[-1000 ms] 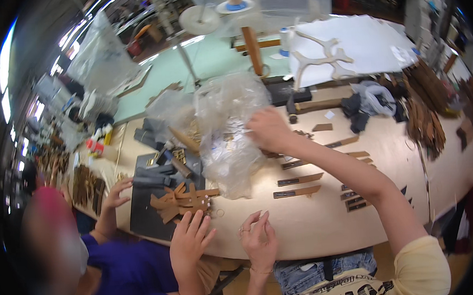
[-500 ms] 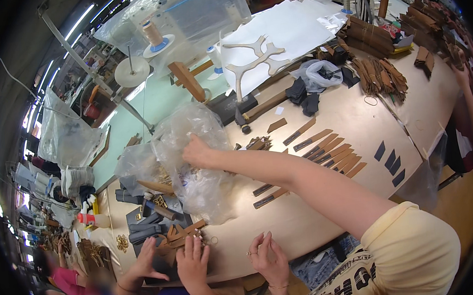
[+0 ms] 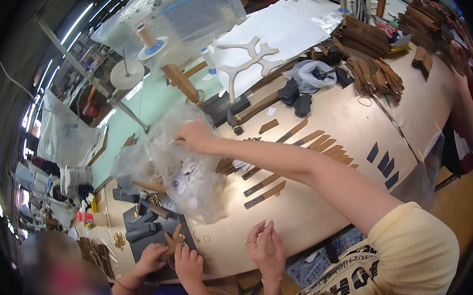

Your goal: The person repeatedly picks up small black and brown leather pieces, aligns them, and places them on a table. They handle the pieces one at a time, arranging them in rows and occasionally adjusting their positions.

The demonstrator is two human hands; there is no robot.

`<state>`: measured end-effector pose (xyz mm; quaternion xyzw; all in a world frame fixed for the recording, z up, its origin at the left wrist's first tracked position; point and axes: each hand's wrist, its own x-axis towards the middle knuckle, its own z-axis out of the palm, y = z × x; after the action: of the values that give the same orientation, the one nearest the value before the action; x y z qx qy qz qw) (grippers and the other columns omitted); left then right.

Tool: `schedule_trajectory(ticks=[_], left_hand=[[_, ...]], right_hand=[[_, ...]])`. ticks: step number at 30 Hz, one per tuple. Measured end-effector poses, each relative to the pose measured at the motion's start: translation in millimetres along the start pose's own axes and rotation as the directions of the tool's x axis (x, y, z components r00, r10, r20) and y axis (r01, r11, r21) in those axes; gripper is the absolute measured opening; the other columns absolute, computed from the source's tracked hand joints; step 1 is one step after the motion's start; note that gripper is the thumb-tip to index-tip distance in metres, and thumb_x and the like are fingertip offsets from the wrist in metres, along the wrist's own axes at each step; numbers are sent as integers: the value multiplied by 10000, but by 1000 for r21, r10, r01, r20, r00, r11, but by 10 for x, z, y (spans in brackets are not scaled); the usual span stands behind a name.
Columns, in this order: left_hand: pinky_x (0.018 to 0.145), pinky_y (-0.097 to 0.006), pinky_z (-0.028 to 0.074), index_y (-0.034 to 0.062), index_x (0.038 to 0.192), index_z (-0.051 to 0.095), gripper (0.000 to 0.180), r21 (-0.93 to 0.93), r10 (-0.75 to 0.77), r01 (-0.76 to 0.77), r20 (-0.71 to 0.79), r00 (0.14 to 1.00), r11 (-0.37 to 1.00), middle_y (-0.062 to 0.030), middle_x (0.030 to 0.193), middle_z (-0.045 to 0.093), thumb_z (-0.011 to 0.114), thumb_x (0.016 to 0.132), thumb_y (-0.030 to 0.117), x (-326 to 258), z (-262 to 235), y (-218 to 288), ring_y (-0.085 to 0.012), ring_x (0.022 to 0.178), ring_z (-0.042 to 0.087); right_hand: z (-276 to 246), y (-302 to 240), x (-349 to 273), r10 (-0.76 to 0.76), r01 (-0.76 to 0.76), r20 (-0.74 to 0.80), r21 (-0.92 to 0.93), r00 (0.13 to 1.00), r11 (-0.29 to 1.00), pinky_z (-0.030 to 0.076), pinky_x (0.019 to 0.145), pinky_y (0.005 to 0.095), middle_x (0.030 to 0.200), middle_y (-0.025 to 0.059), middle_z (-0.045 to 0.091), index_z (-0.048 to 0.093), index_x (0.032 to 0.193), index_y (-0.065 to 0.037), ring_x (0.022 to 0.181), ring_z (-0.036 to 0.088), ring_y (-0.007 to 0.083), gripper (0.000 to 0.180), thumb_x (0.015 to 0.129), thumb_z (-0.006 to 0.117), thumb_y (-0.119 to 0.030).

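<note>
My right hand (image 3: 196,137), its arm stretched across the table, pinches the upper edge of a clear plastic bag (image 3: 195,191). Small white and brownish contents show through the crumpled film, too blurred to name. My left hand (image 3: 266,249) is raised by the table's near edge, loosely bent with its fingers a little apart and nothing visible in them. Brown strap pieces with dark ends (image 3: 265,195) lie in a fanned row beneath and beside my right forearm. To the left, a co-worker's hands (image 3: 188,263) hold brown strips (image 3: 174,239).
Dark folded pieces (image 3: 143,226) lie on a black mat by the co-worker. A hammer (image 3: 236,124), black pieces with a white plastic bag (image 3: 317,75) and brown bundles (image 3: 375,77) lie farther back. Dark blue pieces (image 3: 386,165) are at right; a thread cone (image 3: 148,38) stands behind.
My right hand has shifted slightly, still on the bag, and the bag's top has sagged. The co-worker's hands, spread before, have closed on the brown strips. My left hand has risen a little.
</note>
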<state>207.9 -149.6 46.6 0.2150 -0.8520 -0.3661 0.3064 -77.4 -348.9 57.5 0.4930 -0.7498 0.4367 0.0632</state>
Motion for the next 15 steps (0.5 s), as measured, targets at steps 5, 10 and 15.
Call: schedule_trajectory(ticks=[5, 10, 15], left_hand=[[848, -382, 481, 70, 1094, 723, 279, -10, 22, -21, 28, 999, 1000, -116, 1092, 659, 686, 827, 0, -26, 58, -4, -275, 954, 641], [839, -386, 478, 78, 1103, 718, 283, 18, 26, -26, 46, 999, 999, -108, 1081, 665, 685, 833, 2, -16, 78, -11, -277, 951, 638], [834, -383, 485, 73, 1099, 715, 278, 21, 42, -43, 36, 998, 999, -106, 1047, 674, 674, 836, -6, 14, 22, -32, -281, 945, 637]], right_hand=[[-132, 142, 6, -7, -5, 120, 105, 993, 994, 472, 843, 448, 880, 100, 734, 778, 919, -161, 854, 688, 320, 169, 876, 674, -288], [-95, 245, 33, 71, -86, 57, 349, 996, 933, 524, 732, 409, 850, 149, 724, 759, 920, -83, 810, 687, 337, 205, 860, 703, -271], [-251, 450, 95, 297, -303, 92, 491, 951, 817, 516, 693, 374, 770, 147, 704, 753, 924, -55, 711, 674, 258, 223, 874, 701, -266]])
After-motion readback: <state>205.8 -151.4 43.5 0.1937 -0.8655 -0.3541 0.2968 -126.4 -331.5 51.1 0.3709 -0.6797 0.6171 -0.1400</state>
